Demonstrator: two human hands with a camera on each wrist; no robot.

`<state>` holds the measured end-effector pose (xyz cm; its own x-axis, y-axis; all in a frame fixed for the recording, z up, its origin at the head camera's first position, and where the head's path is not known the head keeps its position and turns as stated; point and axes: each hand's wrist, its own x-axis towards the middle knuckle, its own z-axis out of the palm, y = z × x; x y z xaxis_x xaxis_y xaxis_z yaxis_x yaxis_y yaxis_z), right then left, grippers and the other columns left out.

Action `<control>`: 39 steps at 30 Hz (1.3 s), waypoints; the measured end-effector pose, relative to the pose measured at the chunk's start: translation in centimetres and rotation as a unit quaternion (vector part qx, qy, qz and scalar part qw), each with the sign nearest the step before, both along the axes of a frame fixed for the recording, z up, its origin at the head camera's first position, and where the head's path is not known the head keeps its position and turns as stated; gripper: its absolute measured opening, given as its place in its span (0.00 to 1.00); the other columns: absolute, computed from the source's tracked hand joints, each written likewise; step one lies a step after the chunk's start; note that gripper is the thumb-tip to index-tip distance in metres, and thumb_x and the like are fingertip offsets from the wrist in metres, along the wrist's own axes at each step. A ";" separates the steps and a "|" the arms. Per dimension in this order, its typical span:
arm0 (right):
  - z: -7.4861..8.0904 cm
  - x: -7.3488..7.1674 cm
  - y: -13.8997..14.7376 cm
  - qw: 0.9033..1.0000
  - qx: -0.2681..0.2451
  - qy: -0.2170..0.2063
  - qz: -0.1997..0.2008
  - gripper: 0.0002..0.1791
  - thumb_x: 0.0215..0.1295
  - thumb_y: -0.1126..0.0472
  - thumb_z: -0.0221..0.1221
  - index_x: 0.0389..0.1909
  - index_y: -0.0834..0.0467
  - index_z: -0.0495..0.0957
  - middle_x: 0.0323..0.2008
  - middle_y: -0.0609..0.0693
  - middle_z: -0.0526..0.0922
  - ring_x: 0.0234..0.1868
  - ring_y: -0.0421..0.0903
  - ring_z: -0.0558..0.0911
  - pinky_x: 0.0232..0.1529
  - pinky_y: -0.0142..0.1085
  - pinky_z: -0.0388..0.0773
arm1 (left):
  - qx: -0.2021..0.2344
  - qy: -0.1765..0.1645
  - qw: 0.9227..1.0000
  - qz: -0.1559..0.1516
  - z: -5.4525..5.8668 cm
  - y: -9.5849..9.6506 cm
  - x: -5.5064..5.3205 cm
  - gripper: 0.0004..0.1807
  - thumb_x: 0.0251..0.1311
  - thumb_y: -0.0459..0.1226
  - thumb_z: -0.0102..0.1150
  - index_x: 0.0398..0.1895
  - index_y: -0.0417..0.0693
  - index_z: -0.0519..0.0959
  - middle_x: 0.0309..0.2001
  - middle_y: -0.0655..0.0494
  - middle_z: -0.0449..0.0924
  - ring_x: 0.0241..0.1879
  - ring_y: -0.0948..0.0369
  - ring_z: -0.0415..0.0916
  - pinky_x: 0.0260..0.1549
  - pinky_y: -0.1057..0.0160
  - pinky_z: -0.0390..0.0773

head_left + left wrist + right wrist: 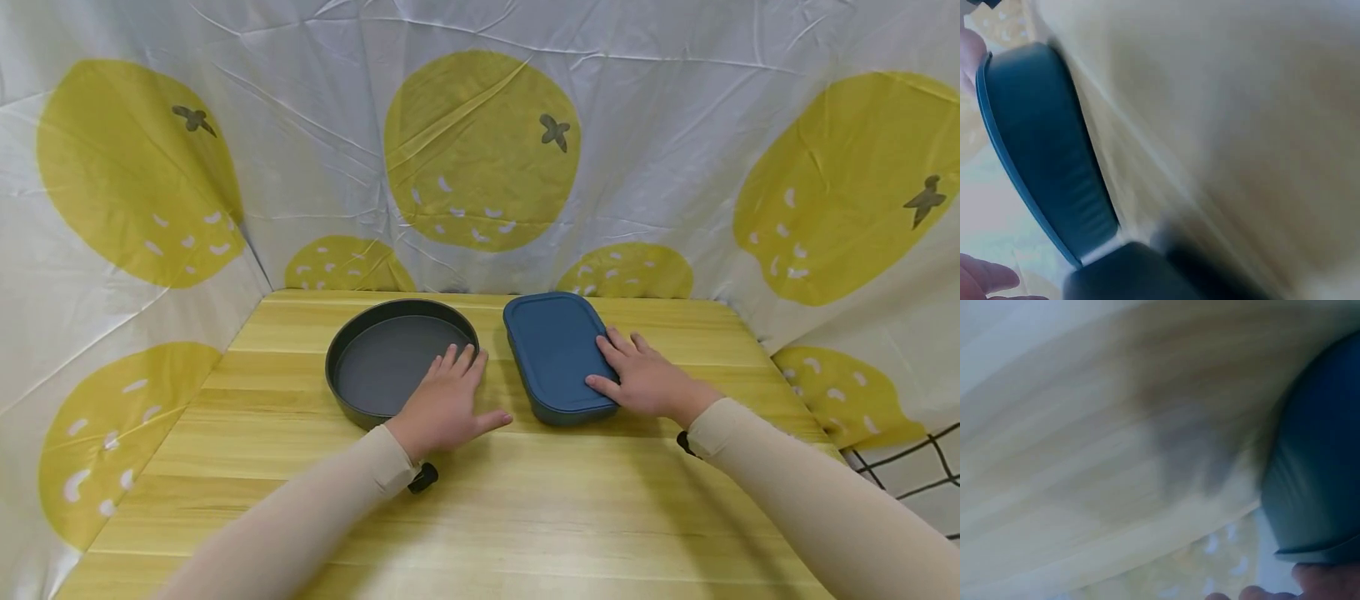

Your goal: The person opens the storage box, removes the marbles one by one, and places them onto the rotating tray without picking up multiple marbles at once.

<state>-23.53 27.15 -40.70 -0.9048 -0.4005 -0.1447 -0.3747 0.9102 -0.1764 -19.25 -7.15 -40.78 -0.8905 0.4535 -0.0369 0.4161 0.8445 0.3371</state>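
Blue container (557, 354), smooth, round-cornered, near circular pan (386, 362)

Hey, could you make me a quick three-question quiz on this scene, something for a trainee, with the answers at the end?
1. True or false: the round dark pan is open on top, while the blue container has its lid on.

2. Multiple choice: where is the right hand?
A) Inside the pan
B) At the edge of the lid
C) High in the air, away from everything

3. Short answer: what is at the pan's rim, on the side nearer the container?

Key:
1. True.
2. B.
3. The left hand, with its fingers spread.
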 end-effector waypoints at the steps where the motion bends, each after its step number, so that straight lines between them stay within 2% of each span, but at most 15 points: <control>1: 0.1 0.2 -0.2 1.000 0.000 0.003 0.001 0.51 0.80 0.31 0.44 0.83 0.68 0.49 0.83 0.72 0.45 0.79 0.84 0.45 0.77 0.72 0.50 | 0.002 0.001 1.000 -0.003 -0.1 0.3 0.2 0.57 0.67 0.69 0.56 0.86 0.46 0.49 0.86 0.41 0.46 0.85 0.40 0.39 0.83 0.41 0.45; 9: 0.1 1.4 -1.8 1.000 0.005 0.019 -0.015 0.48 0.82 0.38 0.48 0.81 0.73 0.51 0.82 0.74 0.46 0.79 0.83 0.45 0.78 0.70 0.50 | 0.044 -0.015 0.999 -0.006 -1.1 2.3 1.1 0.57 0.68 0.67 0.58 0.86 0.43 0.49 0.86 0.44 0.46 0.86 0.46 0.41 0.83 0.45 0.49; 15: 0.5 2.2 -2.6 0.999 0.003 0.024 -0.024 0.47 0.82 0.39 0.48 0.79 0.76 0.52 0.81 0.77 0.48 0.79 0.82 0.48 0.78 0.70 0.51 | 0.088 -0.053 0.995 0.010 -2.1 3.7 1.0 0.58 0.69 0.66 0.59 0.86 0.42 0.46 0.86 0.44 0.45 0.86 0.48 0.42 0.82 0.45 0.53; 19: 0.4 2.4 -3.1 0.999 0.008 0.024 -0.033 0.47 0.83 0.39 0.47 0.79 0.77 0.52 0.81 0.77 0.48 0.79 0.82 0.50 0.78 0.69 0.51 | 0.125 -0.098 0.986 0.041 -2.7 4.4 0.6 0.59 0.68 0.65 0.61 0.87 0.43 0.45 0.87 0.46 0.44 0.85 0.50 0.48 0.80 0.47 0.59; 22: 0.3 2.5 -3.2 0.999 0.012 0.027 -0.036 0.47 0.83 0.39 0.47 0.79 0.77 0.53 0.80 0.77 0.49 0.79 0.80 0.51 0.78 0.68 0.51 | 0.158 -0.128 0.978 0.056 -3.0 4.7 0.3 0.60 0.66 0.64 0.64 0.87 0.43 0.44 0.86 0.46 0.46 0.84 0.49 0.51 0.79 0.46 0.60; 26: 0.1 2.5 -3.2 0.998 0.019 0.037 -0.036 0.47 0.82 0.39 0.47 0.78 0.77 0.54 0.80 0.77 0.51 0.81 0.76 0.52 0.79 0.68 0.50 | 0.196 -0.153 0.967 0.061 -3.4 4.9 0.0 0.58 0.67 0.62 0.65 0.87 0.48 0.46 0.86 0.48 0.50 0.83 0.48 0.53 0.79 0.45 0.61; 29: 0.2 2.6 -3.3 0.997 0.034 0.053 -0.037 0.46 0.82 0.38 0.48 0.77 0.76 0.58 0.79 0.75 0.55 0.80 0.77 0.54 0.78 0.69 0.53 | 0.220 -0.164 0.960 0.059 -3.8 4.9 -0.3 0.54 0.67 0.60 0.66 0.87 0.53 0.49 0.84 0.51 0.55 0.82 0.49 0.57 0.77 0.44 0.64; 34: 0.8 3.2 -4.2 0.993 0.072 0.093 -0.007 0.40 0.80 0.38 0.51 0.74 0.69 0.69 0.75 0.71 0.68 0.76 0.76 0.63 0.74 0.70 0.61 | 0.239 -0.175 0.954 0.053 -4.1 5.0 -0.7 0.50 0.68 0.57 0.67 0.86 0.57 0.53 0.82 0.52 0.60 0.81 0.49 0.60 0.77 0.44 0.64; 39: 1.9 4.1 -6.4 0.994 0.047 0.086 0.047 0.37 0.79 0.39 0.55 0.74 0.62 0.73 0.71 0.66 0.76 0.71 0.68 0.76 0.70 0.64 0.71 | 0.238 -0.188 0.951 0.059 -4.1 5.1 -0.8 0.49 0.70 0.57 0.65 0.86 0.57 0.52 0.83 0.50 0.60 0.81 0.49 0.59 0.77 0.43 0.63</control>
